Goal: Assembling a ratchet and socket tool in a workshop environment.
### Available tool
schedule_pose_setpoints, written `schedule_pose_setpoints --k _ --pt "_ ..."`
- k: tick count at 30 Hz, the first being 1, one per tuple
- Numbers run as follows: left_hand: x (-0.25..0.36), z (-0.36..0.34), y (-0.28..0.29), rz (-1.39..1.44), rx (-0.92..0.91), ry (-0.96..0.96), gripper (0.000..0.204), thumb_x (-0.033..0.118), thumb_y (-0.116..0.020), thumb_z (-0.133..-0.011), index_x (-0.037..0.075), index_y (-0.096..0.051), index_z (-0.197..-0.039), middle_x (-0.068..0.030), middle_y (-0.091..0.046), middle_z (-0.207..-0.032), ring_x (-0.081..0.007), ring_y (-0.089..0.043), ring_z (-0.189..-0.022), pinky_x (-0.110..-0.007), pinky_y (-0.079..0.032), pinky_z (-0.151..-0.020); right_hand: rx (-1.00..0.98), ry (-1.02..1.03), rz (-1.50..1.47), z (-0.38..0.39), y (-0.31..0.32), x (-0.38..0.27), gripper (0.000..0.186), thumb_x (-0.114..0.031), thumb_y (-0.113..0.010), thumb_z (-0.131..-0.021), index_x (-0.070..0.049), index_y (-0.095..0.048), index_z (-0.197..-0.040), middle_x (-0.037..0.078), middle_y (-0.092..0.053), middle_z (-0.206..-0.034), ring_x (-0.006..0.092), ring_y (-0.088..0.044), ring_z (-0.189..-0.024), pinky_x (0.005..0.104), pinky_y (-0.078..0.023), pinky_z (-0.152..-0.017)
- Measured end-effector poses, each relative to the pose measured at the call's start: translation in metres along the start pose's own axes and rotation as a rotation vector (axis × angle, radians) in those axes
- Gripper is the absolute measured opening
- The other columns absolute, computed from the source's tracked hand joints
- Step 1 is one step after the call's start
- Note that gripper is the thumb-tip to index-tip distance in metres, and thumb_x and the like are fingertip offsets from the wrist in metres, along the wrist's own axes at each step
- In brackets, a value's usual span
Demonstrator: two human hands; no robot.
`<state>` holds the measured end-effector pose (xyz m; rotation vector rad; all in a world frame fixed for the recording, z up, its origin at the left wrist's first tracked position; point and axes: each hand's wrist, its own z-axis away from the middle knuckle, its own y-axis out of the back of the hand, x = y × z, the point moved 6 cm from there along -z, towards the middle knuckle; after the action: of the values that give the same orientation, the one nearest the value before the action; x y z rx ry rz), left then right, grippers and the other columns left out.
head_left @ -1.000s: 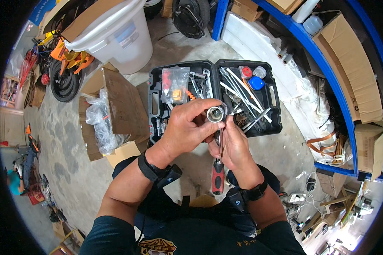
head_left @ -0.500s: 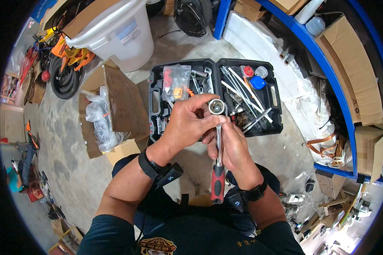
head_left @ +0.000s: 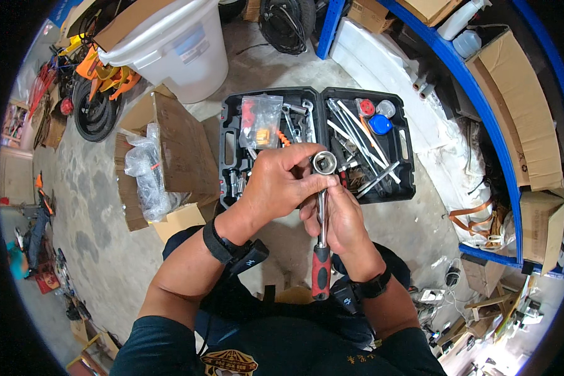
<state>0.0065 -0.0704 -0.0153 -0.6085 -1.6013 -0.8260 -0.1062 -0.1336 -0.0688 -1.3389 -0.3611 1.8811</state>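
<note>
Head view: left hand pinched socket on ratchet, seating it. Right hand gripped the shaft, steadying. Open tool case lay beyond both hands.

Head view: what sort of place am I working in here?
Likely a workshop or storage garage: an open black tool case lies on a bare concrete floor, with blue shelving and cardboard boxes around it.

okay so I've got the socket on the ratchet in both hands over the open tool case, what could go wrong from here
The socket is pinched only by the left hand; if it is not seated, it could drop into the cluttered tool case or onto the concrete floor. The right hand grips the ratchet mid-shaft, so fingers might get pinched.
</note>
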Motion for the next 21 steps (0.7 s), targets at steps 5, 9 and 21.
schedule_pose_setpoints --k 5,9,21 --pt "0.003 0.002 0.000 -0.076 -0.005 -0.100 0.034 0.015 -0.081 -0.079 0.000 -0.068 -0.107 -0.0029 -0.067 -0.078 -0.0044 -0.059 -0.069 -0.022 -0.048 -0.059 -0.048 0.042 -0.038 -0.001 -0.002 0.001 0.051 -0.051 -0.037 -0.102 -0.005 -0.055 -0.116 0.010 -0.064 -0.075 0.0128 -0.060 -0.055 0.0222 -0.044 -0.043" --pt "0.007 0.003 0.000 -0.075 0.002 -0.183 0.035 0.014 -0.081 -0.078 0.000 -0.068 -0.107 -0.0031 -0.066 -0.072 -0.0055 -0.058 -0.062 -0.022 -0.048 -0.056 -0.076 0.063 -0.042 0.000 -0.002 0.001 0.051 -0.051 -0.037 -0.102 -0.005 -0.055 -0.116 0.007 -0.062 -0.080 0.0123 -0.062 -0.063 0.0212 -0.044 -0.044" --pt "0.022 0.004 0.000 -0.174 0.042 -0.387 0.044 0.020 -0.086 -0.068 0.004 -0.071 -0.107 -0.0064 -0.066 -0.068 -0.0156 -0.063 -0.058 -0.028 -0.049 -0.057 -0.068 0.073 -0.059 0.000 0.000 0.005 0.058 -0.057 -0.034 -0.100 -0.006 -0.056 -0.117 0.005 -0.061 -0.083 0.0117 -0.061 -0.066 0.0217 -0.043 -0.048"
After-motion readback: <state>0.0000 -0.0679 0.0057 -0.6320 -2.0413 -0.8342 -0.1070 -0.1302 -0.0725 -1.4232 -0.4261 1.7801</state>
